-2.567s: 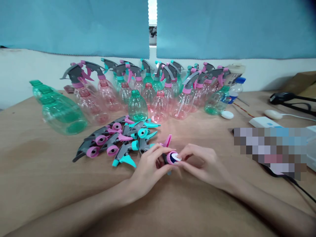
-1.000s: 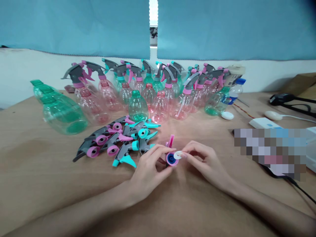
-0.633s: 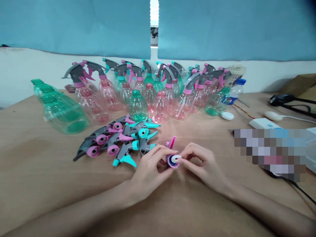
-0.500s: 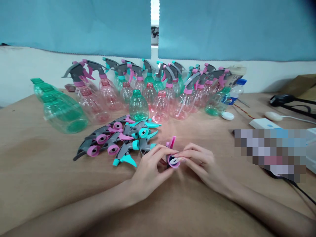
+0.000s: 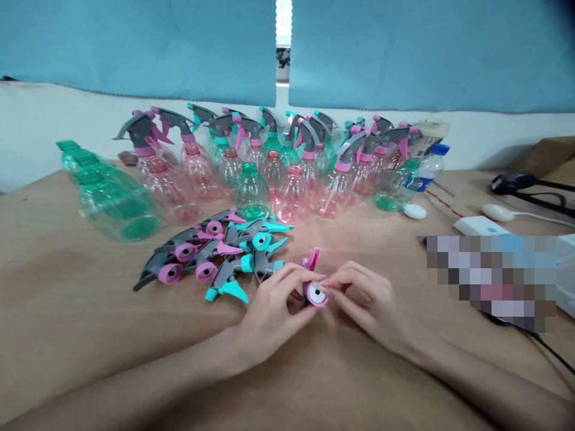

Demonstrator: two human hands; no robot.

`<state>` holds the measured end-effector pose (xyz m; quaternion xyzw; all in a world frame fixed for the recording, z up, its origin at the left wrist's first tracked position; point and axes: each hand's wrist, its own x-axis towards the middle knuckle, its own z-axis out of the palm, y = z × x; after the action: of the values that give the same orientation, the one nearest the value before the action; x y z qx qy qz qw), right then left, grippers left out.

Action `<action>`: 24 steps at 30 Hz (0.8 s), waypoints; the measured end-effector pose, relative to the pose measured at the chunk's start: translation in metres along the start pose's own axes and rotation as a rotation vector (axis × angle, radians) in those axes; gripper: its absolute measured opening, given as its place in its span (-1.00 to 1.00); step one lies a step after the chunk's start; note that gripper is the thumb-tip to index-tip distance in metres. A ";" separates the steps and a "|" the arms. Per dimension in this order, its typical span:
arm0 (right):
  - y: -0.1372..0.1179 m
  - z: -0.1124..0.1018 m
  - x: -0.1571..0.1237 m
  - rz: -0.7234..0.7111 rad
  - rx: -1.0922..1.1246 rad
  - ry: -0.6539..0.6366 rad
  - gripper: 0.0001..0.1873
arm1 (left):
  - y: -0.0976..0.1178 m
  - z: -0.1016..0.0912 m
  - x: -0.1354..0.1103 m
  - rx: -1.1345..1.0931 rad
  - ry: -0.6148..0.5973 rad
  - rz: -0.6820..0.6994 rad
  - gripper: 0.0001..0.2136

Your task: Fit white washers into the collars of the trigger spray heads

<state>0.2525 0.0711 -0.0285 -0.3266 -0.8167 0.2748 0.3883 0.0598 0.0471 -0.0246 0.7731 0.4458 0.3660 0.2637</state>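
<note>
My left hand (image 5: pixel 269 305) is closed round a grey and pink trigger spray head (image 5: pixel 311 261), its pink collar facing me. Inside that collar a round white washer (image 5: pixel 315 296) with a dark centre hole lies flat. At the collar's right rim, the pinched thumb and fingertips of my right hand (image 5: pixel 368 299) touch the washer's edge. To the left of my hands lies a pile of loose trigger spray heads, some with pink collars (image 5: pixel 206 272) and some with turquoise parts (image 5: pixel 233 291). Much of the held spray head is hidden behind my left fingers.
Behind the pile stand several pink and green spray bottles, some topped with spray heads, some open like the green bottle (image 5: pixel 252 194). Green bottles (image 5: pixel 119 206) stand at left. At right are a labelled drink bottle (image 5: pixel 431 167), a white oval object (image 5: pixel 414 211) and cables.
The white washer has gone from tilted between my right fingertips to lying flat inside the pink collar. My left hand holds the spray head in the same place.
</note>
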 end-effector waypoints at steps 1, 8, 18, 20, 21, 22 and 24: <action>0.000 0.000 0.000 -0.011 -0.008 -0.007 -0.86 | 0.000 0.000 0.000 0.001 -0.002 0.000 -0.77; 0.000 -0.003 0.001 -0.079 -0.081 -0.047 -0.87 | 0.000 0.001 0.001 -0.003 0.006 0.004 -0.77; -0.007 -0.007 0.002 -0.076 -0.241 -0.038 -0.86 | 0.001 0.001 0.000 -0.020 0.013 0.026 -0.75; -0.010 -0.008 0.003 -0.066 -0.289 -0.026 -0.85 | 0.001 0.001 0.000 -0.018 0.017 0.026 -0.75; -0.011 -0.008 0.003 -0.064 -0.308 -0.023 -0.85 | 0.001 0.001 0.000 -0.016 0.021 0.030 -0.75; -0.012 -0.008 0.003 -0.062 -0.323 -0.020 -0.84 | 0.001 0.001 0.000 -0.012 0.024 0.036 -0.75; -0.014 -0.008 0.003 -0.064 -0.351 -0.019 -0.84 | 0.000 0.002 0.000 -0.002 0.030 0.052 -0.74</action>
<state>0.2529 0.0663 -0.0128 -0.3608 -0.8656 0.1188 0.3262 0.0610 0.0469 -0.0256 0.7784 0.4293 0.3849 0.2482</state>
